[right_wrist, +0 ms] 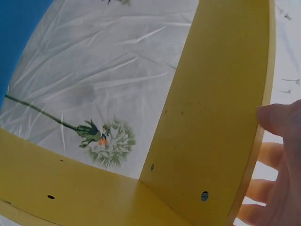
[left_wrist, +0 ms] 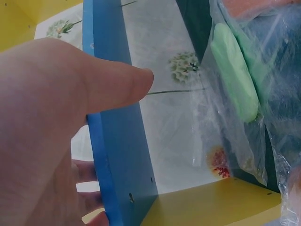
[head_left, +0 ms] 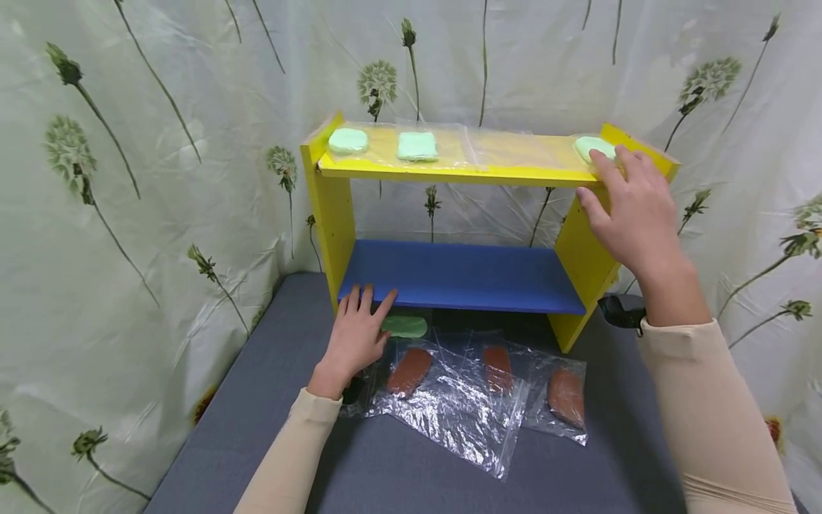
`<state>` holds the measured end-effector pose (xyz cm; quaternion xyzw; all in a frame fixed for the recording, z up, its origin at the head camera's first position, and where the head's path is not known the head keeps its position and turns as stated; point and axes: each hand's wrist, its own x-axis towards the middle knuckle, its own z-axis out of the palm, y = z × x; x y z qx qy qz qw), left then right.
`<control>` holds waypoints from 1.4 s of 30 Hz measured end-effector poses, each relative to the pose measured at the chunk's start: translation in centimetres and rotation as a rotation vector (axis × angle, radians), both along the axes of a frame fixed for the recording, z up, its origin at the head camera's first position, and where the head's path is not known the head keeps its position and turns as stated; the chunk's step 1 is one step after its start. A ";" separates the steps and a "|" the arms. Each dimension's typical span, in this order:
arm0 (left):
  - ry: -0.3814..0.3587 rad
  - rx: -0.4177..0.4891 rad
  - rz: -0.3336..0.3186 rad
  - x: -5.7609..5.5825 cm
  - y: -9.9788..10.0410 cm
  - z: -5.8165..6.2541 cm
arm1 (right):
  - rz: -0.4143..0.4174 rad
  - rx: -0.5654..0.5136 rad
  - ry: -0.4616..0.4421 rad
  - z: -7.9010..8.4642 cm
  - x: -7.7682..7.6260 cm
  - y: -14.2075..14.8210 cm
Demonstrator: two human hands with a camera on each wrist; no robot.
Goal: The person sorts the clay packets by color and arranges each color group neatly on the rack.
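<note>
My left hand (head_left: pixel 356 339) is at the front left edge of the blue shelf (head_left: pixel 462 275), fingers extended. In the left wrist view its thumb (left_wrist: pixel 120 82) shows on the underside and fingertips on the far side of the board. My right hand (head_left: pixel 636 203) reaches over the right end of the yellow top shelf (head_left: pixel 449 171). Its fingertips overlap a pale green slab (head_left: pixel 594 148) in a clear bag; contact is unclear. Two more bagged slabs, one rounded (head_left: pixel 349 140) and one squarish (head_left: pixel 417 145), lie on that shelf.
Below the blue shelf lies a bagged green slab (head_left: pixel 404 327). Brown slabs (head_left: pixel 409 373) in clear zip bags (head_left: pixel 449 421) lie on the grey tabletop (head_left: pixel 257 428) in front. Yellow side panels (head_left: pixel 330 221) bound the rack, with a flower-patterned curtain (head_left: pixel 212 178) behind.
</note>
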<state>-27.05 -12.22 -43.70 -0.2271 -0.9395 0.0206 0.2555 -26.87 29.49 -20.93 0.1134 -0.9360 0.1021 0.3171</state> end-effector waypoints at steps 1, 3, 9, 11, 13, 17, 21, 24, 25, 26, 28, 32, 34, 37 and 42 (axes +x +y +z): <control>-0.001 0.004 -0.004 -0.1 0.0 0.0 | 0.007 -0.015 0.028 -0.2 0.3 -0.1; 0.000 0.012 -0.011 -0.1 0.0 0.0 | 0.025 -0.043 0.094 -0.5 0.8 -0.3; -0.017 0.021 -0.011 0.0 0.1 0.0 | 0.134 -0.094 0.350 -2.0 2.3 -1.8; -0.037 0.021 -0.007 0.1 0.1 0.1 | 0.194 -0.114 0.403 -3.0 2.7 -2.7; -0.055 0.023 -0.003 0.3 0.1 0.1 | 0.256 -0.134 0.421 -4.2 3.1 -3.7; -0.063 0.029 -0.005 0.2 0.0 0.2 | 0.330 -0.131 0.376 -6.5 3.9 -5.4; -0.072 0.044 -0.021 0.1 -0.1 0.3 | 0.365 -0.102 0.314 -8.6 4.3 -6.8; -0.078 0.059 -0.041 0.0 -0.3 0.3 | 0.391 -0.090 0.281 -10.2 4.5 -7.7; -0.081 0.067 -0.048 0.0 -0.4 0.3 | 0.400 -0.088 0.271 -10.7 4.5 -7.9; -0.081 0.071 -0.054 0.0 -0.5 0.4 | 0.408 -0.085 0.257 -11.3 4.5 -8.2; -0.093 0.075 -0.057 0.0 -0.7 0.4 | 0.426 -0.080 0.223 -12.3 4.6 -8.9; -0.123 0.082 -0.060 0.1 -0.9 0.6 | 0.475 -0.071 0.152 -14.5 4.7 -10.5; -0.141 0.088 -0.063 0.1 -1.0 0.7 | 0.495 -0.058 0.124 -15.6 4.9 -11.5; -0.156 0.097 -0.066 0.2 -1.1 0.8 | 0.515 -0.015 0.081 -17.5 5.0 -12.7; -0.175 0.100 -0.060 0.2 -1.2 1.1 | 0.576 0.117 -0.052 -20.8 4.7 -14.4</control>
